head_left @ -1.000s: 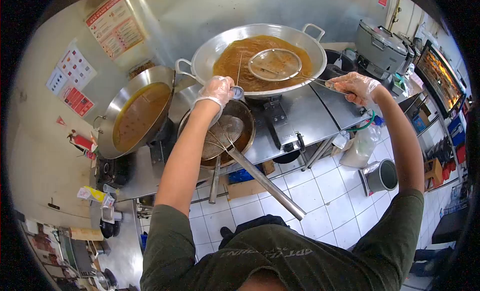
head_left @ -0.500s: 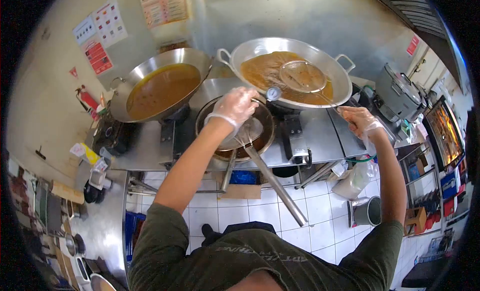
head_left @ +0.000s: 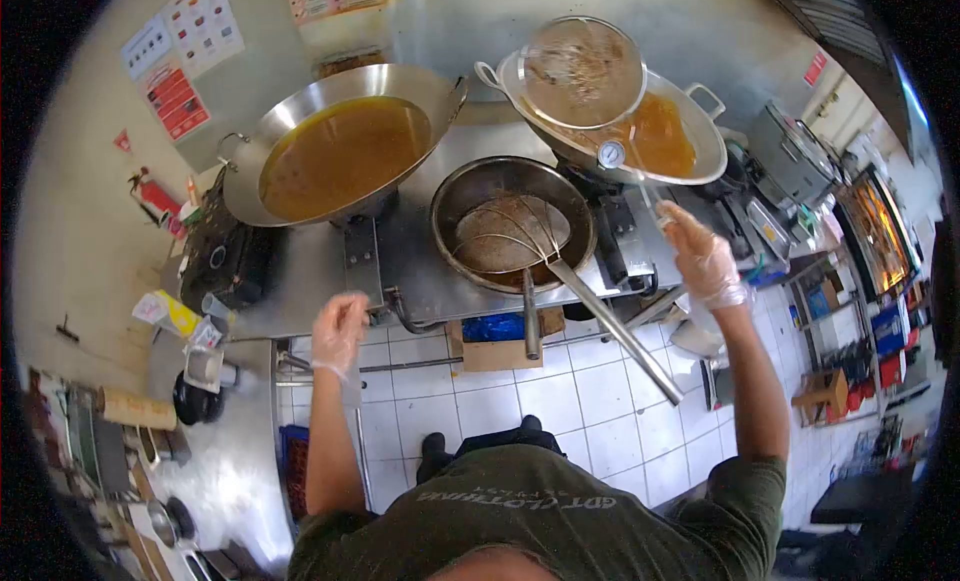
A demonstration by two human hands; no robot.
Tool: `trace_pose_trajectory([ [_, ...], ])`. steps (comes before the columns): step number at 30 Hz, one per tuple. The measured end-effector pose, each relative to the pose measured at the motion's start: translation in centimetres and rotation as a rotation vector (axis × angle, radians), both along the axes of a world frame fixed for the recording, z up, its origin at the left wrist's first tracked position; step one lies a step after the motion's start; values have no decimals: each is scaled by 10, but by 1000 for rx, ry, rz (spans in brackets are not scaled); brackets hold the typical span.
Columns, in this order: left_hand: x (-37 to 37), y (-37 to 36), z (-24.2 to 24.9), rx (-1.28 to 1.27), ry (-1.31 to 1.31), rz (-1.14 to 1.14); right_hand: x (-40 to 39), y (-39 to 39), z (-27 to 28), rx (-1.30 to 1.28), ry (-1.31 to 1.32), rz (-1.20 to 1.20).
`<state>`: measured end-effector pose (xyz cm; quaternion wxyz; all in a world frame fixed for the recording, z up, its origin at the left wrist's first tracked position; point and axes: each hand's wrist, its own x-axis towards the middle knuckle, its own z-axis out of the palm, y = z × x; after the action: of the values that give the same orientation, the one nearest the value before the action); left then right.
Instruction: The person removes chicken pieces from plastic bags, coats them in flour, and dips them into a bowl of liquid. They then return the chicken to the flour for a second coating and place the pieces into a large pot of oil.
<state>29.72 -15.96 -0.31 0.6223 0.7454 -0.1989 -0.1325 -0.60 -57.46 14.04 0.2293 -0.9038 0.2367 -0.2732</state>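
My right hand [head_left: 700, 256], in a clear plastic glove, is closed on the handle of a wire skimmer [head_left: 583, 73]. The skimmer is raised over the left part of a two-handled pan of brown oil [head_left: 663, 131], with brown bits in its mesh. A round thermometer dial [head_left: 611, 155] shows at the pan's front edge. My left hand [head_left: 340, 331], also gloved, hangs left of the metal bowl [head_left: 443, 231], touching nothing visible; its fingers are partly curled. Long-handled strainers [head_left: 610, 321] rest in the bowl.
A second wide pan [head_left: 345, 161] of oil stands at the left. Burner controls [head_left: 362, 256] line the steel counter [head_left: 430, 161]. A steel side table [head_left: 235, 431] is at lower left, a lidded metal appliance [head_left: 795, 161] at right, and a fire extinguisher [head_left: 158, 195] at far left.
The skimmer has risen from the oil and shifted up with my right hand. My left hand has moved from above the bowl to the lower left. The camera view has shifted.
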Motion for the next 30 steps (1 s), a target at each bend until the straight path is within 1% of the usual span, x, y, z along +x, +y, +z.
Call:
trace_pose_trajectory([
  [1, 1, 12, -1, 11, 50, -1, 4, 38, 5, 17, 55, -55],
  [2, 1, 24, -3, 0, 93, -43, 2, 48, -17, 25, -34, -22],
  [3, 3, 36, -5, -6, 135, -88, 2, 51, -55, 33, -125, 7],
  [4, 9, 49, -8, -9, 180, -133, 10, 70, -69, 18, -229, 78],
  [5, 16, 62, -14, -21, 205, -182, -4, 86, -68, -62, 320, -211],
  [6, 20, 74, -21, -36, 237, -225, 8, 118, -50, -158, 560, -314],
  [7, 23, 83, -27, -55, 267, -262, 12, 126, -49, -196, 676, -363],
  [8, 29, 91, -31, -34, 231, -319, 17, 135, -49, -235, 796, -404],
  [9, 32, 97, -32, -34, 245, -343, 23, 138, -46, -204, 823, -422],
  [11, 38, 101, -31, -18, 256, -414, 26, 114, -73, -285, 813, -369],
  [13, 42, 92, -25, -11, 241, -471, 40, 108, -71, -182, 762, -351],
  [15, 37, 70, -10, -48, 197, -570, 49, 99, -86, -295, 690, -322],
  [16, 25, 57, 1, -82, 170, -637, 51, 104, -90, -326, 552, -333],
  [17, 16, 45, 11, -122, 147, -718, 58, 113, -86, -208, 582, -425],
  [18, 3, 33, 22, -94, 207, -826, 61, 119, -85, -289, 588, -441],
  [19, -14, 24, 38, -46, 165, -871, 54, 165, -43, -211, 593, -471],
  [20, -35, 15, 53, 2, 123, -947, 40, 203, -18, -172, 524, -481],
  [21, -57, 2, 57, 47, 79, -1041, 21, 218, -43, -401, 132, -420],
  [22, -71, -8, 48, -26, 98, -1186, 6, 251, -35, -408, 106, -454],
  [23, -85, -18, 40, -90, 135, -1315, -17, 293, -16, -227, 64, -456],
  [24, -106, -23, 43, -102, 195, -1454, -41, 334, -5, -139, 6, -473],
  [25, -127, -30, 41, -24, 168, -1538, -65, 366, -2, -67, -60, -453],
  [27, -171, -50, 38, 96, 92, -1657, -109, 411, -22, 35, -178, -579],
  [28, -195, -56, 32, 73, 90, -1777, -127, 439, -34, 79, -239, -632],
  [29, -224, -57, 37, 64, 143, -1933, -150, 471, -52, 139, -264, -736],
  [30, -250, -61, 37, 108, 37, -2046, -175, 509, -66, 200, -290, -839],
])
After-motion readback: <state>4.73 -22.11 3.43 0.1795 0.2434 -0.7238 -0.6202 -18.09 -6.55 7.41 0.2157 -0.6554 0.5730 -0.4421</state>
